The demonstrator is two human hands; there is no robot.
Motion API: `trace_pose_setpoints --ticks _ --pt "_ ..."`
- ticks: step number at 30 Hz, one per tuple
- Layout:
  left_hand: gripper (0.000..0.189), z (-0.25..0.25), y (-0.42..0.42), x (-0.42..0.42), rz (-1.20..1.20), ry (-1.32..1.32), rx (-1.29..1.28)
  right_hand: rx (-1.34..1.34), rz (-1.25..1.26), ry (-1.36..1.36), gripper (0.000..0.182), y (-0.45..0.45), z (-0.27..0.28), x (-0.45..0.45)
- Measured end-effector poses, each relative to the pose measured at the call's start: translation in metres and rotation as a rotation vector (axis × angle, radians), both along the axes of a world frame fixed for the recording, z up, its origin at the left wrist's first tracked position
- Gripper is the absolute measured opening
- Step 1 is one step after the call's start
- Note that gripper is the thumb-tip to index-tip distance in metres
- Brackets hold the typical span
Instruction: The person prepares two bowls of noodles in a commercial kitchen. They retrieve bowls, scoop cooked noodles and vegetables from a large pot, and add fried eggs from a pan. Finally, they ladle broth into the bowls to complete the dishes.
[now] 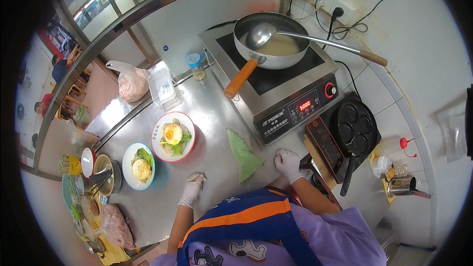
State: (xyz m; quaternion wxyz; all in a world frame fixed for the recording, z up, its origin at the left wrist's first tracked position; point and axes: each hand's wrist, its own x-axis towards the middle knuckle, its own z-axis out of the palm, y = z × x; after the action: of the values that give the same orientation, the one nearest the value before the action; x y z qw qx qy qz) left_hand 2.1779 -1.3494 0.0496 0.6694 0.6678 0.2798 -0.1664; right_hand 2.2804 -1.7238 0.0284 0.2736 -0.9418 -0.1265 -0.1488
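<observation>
My left hand (193,189), in a thin white glove, rests with curled fingers on the steel counter (162,207); nothing shows in it. My right hand (287,164), gloved likewise, is closed at the counter's edge beside a green cloth (244,156). Left of my hands stand a red-rimmed bowl (157,143) and a blue-rimmed bowl (128,171), each with a fried egg and leafy greens. Farther ahead, a wok (273,60) with cloudy liquid sits on an induction cooker (258,105), a metal ladle (329,40) lying across its rim.
A four-hollow black pan (356,127) sits on a smaller cooker at right. A blue-lidded jar (196,65), clear plastic container (161,87) and bag of meat (133,85) are ahead. A strainer basket (105,181) and another meat bag (116,227) stand left. People sit beyond the partition.
</observation>
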Motion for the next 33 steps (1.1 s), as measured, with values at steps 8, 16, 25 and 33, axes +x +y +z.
trace_pose_setpoints --ticks 8,16,25,33 --pt "0.021 0.000 0.000 -0.001 0.030 0.022 -0.012 0.018 0.001 -0.029 0.007 0.000 -0.003 0.000" --pt "0.025 0.000 -0.005 0.000 0.020 -0.027 0.018 0.011 -0.003 -0.056 0.008 0.000 -0.008 0.000" --pt "0.021 0.000 0.000 -0.001 0.027 0.016 -0.031 0.013 -0.009 -0.012 0.008 -0.001 -0.010 0.000" --pt "0.023 -0.008 -0.002 -0.001 0.039 -0.025 0.001 0.012 0.002 -0.019 0.009 -0.001 -0.005 0.000"
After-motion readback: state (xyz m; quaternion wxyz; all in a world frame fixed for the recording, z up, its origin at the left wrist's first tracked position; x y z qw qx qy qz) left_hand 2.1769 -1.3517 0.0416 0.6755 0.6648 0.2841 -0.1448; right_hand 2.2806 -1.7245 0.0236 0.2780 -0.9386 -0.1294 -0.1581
